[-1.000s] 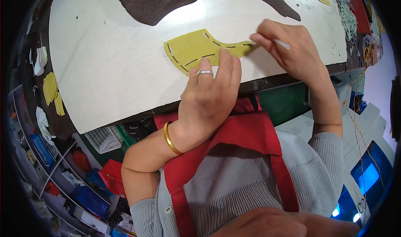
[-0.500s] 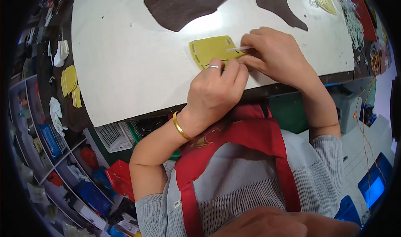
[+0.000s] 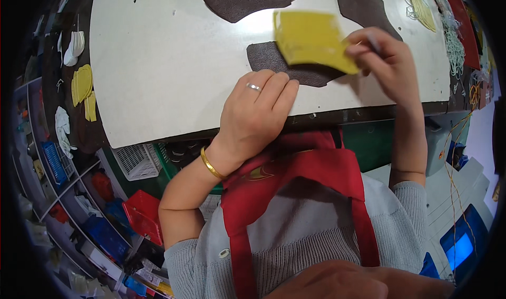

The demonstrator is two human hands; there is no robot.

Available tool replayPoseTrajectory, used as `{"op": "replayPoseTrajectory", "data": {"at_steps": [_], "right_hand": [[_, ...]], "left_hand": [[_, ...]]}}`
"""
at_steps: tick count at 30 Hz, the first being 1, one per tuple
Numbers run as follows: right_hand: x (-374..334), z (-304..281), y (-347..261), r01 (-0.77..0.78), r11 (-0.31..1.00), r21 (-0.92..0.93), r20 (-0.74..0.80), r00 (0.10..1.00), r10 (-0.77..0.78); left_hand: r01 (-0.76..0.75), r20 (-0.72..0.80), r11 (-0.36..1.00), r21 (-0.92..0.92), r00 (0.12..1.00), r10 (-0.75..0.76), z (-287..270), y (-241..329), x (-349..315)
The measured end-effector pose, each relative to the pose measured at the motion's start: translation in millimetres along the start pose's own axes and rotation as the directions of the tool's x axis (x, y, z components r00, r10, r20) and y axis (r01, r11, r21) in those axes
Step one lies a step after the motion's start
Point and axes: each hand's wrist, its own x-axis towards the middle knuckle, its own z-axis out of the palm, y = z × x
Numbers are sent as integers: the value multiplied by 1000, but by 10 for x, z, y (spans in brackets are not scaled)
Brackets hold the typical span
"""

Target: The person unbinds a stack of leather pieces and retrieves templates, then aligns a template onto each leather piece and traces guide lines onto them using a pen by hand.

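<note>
A yellow template (image 3: 308, 35), smeared by motion, is lifted and tilted over the white work board. My right hand (image 3: 387, 62) pinches its right-hand corner. The same hand also holds a slim, pale pen-like stick (image 3: 373, 42). Under the template a small brown leather piece (image 3: 262, 55) lies on the board, partly covered. My left hand (image 3: 258, 109), with a ring and a gold bangle, has bent fingers at this leather's near edge; the fingertips are hidden.
More brown leather (image 3: 247, 3) lies at the far edge, with another piece (image 3: 363, 6) to its right. Yellow templates sit at the far right (image 3: 420, 6) and left (image 3: 81, 84) of the white board (image 3: 158, 88). A red basket (image 3: 143, 214) stands below left, beside shelves.
My right hand has raised the yellow template off the board and moved right, uncovering the brown leather beneath. My left hand has come off the template and shifted slightly left and nearer.
</note>
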Motion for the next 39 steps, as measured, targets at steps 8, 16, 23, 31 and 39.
{"op": "replayPoseTrajectory", "data": {"at_steps": [8, 16, 23, 31, 39], "right_hand": [[60, 390, 22, 133, 959, -251, 120, 987, -105], [78, 237, -34, 45, 956, -290, 157, 988, 1], [-141, 97, 135, 62, 933, -356, 32, 998, -55], [-4, -40, 76, 244, 887, -391, -188, 923, -337], [453, 639, -519, 421, 883, -208, 433, 849, -303]], "left_hand": [[89, -61, 996, -26, 994, -91, -6, -57, -120], [83, 109, 991, 105, 990, -95, -93, 45, 23], [-57, 212, 959, 277, 977, -3, -77, 96, 104], [-32, 235, 975, 222, 972, -22, 46, 241, 102], [-49, 107, 968, 246, 994, 23, 187, 399, 1]]}}
